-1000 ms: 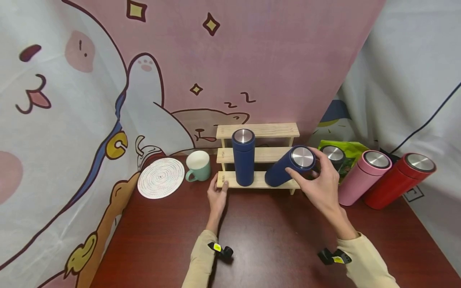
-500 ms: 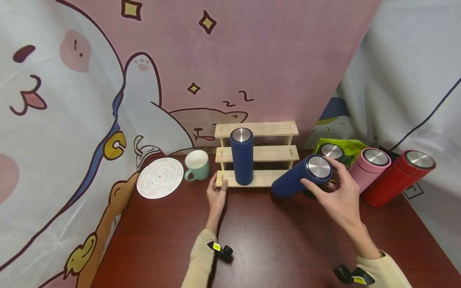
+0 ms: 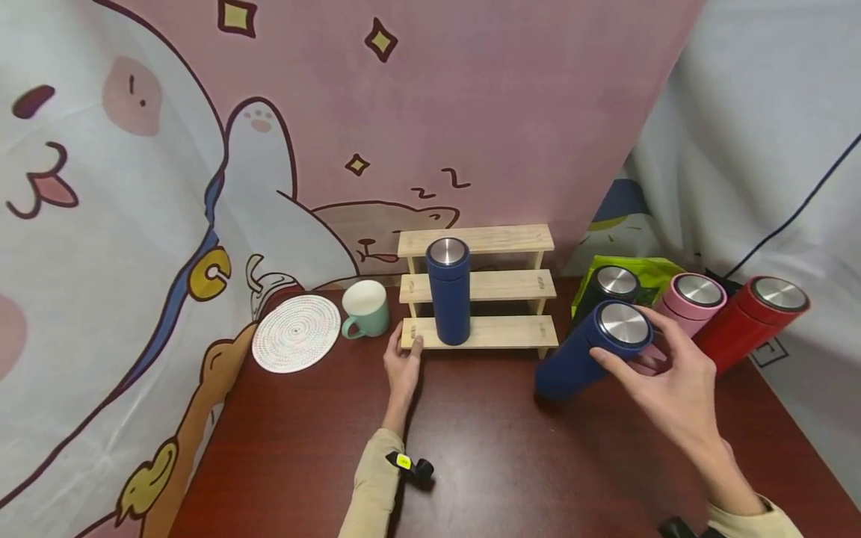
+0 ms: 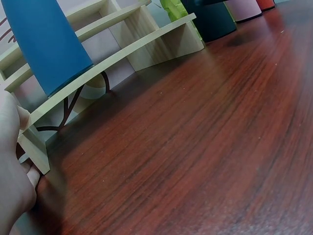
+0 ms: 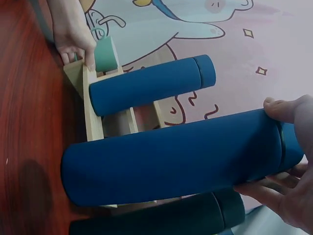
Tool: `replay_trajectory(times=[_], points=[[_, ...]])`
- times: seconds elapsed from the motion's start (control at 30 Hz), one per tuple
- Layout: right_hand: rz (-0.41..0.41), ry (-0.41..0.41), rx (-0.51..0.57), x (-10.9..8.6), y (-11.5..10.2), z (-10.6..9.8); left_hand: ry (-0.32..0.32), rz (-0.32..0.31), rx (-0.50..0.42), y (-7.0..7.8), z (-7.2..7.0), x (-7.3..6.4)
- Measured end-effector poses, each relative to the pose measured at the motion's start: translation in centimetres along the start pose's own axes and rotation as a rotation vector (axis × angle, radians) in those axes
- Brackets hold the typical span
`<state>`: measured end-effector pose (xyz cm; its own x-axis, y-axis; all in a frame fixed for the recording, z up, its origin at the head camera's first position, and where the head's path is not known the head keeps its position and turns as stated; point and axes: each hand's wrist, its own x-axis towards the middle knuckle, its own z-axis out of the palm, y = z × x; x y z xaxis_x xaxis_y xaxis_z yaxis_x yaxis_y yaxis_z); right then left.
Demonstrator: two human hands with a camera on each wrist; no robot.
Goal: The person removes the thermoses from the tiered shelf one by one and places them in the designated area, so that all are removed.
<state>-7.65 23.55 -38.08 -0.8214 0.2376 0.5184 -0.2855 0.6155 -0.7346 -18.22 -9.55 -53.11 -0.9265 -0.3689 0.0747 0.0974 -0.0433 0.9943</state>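
My right hand (image 3: 679, 385) grips a blue thermos (image 3: 578, 359) round its upper end, just below the steel-topped lid. This thermos tilts in the head view, lid to the right, out in front of the shelf's right end. In the right wrist view its base (image 5: 73, 174) hangs over the table with a shadow below. A second blue thermos (image 3: 451, 306) stands upright on the bottom step of a three-tier wooden shelf (image 3: 511, 332). My left hand (image 3: 402, 370) holds that step's left end, thumb on top in the left wrist view (image 4: 22, 117).
Right of the shelf stand a black thermos (image 3: 597, 291), a pink thermos (image 3: 686, 317) and a red thermos (image 3: 747, 321), with a green bag (image 3: 652, 269) behind. A mint mug (image 3: 373, 317) and a round woven mat (image 3: 296, 332) are at left on the brown table (image 3: 471, 456).
My right hand has carried the tilted blue thermos off the bottom step, rightward and toward me. My left hand keeps its hold on the shelf, and the other blue thermos stays standing.
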Motion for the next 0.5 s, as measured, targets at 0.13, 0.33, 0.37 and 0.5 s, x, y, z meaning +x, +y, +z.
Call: replay_trajectory(times=[0.13, 0.33, 0.37, 0.5], points=[[0.029, 0.024, -0.068, -0.2, 0.4, -0.8, -0.009, -0.009, -0.016, -0.2, -0.2, 0.1], [0.129, 0.023, -0.131, -0.4, 1.3, -2.0, -0.011, -0.006, 0.002, -0.1, -0.2, 0.1], [0.140, 0.023, -0.138, -0.4, 1.5, -2.1, -0.010, -0.007, 0.004, 0.0, -0.2, 0.1], [0.176, 0.029, -0.182, -0.6, 2.2, -3.0, -0.005, -0.005, 0.007, 0.1, -0.1, 0.0]])
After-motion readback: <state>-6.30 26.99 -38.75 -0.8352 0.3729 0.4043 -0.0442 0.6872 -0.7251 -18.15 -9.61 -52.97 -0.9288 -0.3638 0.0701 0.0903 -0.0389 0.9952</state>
